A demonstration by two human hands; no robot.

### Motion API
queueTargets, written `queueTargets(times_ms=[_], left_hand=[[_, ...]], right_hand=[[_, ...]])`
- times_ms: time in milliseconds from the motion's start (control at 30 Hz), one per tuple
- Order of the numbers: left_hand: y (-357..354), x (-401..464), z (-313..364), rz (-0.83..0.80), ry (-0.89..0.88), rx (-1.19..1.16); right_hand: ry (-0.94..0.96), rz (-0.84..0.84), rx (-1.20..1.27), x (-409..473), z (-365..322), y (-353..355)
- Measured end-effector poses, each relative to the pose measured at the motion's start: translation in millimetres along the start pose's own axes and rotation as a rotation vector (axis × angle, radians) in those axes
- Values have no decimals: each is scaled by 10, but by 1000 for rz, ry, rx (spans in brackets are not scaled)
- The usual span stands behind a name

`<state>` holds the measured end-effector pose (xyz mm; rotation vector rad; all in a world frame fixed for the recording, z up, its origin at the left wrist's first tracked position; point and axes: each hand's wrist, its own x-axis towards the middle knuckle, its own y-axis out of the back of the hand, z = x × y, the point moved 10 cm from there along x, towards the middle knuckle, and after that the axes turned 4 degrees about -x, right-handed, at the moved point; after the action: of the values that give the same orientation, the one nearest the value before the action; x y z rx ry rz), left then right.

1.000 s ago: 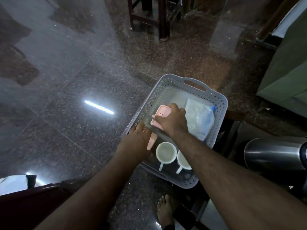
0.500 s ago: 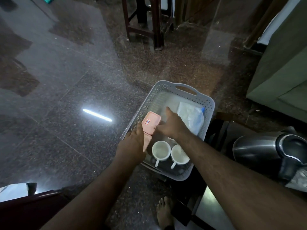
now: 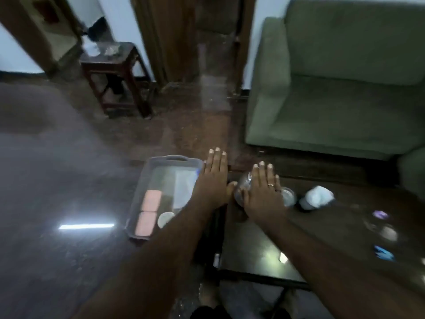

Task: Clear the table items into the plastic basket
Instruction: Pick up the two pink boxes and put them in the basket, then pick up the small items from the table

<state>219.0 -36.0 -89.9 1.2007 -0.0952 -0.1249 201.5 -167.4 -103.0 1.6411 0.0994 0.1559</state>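
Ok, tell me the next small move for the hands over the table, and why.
Probably close both hands around the clear glass item between them. The left hand and right hand are open with fingers spread on either side of it; it sits on the dark table, and the plastic basket lies just left.

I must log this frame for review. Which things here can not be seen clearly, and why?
- Shiny object, head view: mostly behind the right hand; identity unclear.
- White cup in the plastic basket: partly covered by the left forearm.
- Small items on the table, right side: too blurred by motion to identify.
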Motion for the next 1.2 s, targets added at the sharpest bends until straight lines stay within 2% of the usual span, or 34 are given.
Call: queueTargets(times_ms=[167, 333, 467, 667, 800, 1033, 1200], left_hand=[[-400, 41, 1249, -30, -204, 54], [-763, -51, 2095, -146, -370, 44], [-931, -43, 2564, -218, -480, 79], [-1141, 10, 2974, -275, -557, 142], [-1355, -2, 3041, -292, -548, 171], [-1997, -161, 2866, -387, -430, 233], [-2638, -382, 2469, -474, -219, 243]], right_hand=[[-205, 32, -72, -552, 1078, 346], [-421, 21, -126, -1113, 2045, 521], [-596, 40, -91, -1511, 2628, 546], [-732, 54, -67, -1880, 3098, 487], [-754, -48, -68, -1997, 3414, 195], [-717, -157, -99, -2041, 3863, -305], [-687, -256, -91, -2085, 3926, -995]])
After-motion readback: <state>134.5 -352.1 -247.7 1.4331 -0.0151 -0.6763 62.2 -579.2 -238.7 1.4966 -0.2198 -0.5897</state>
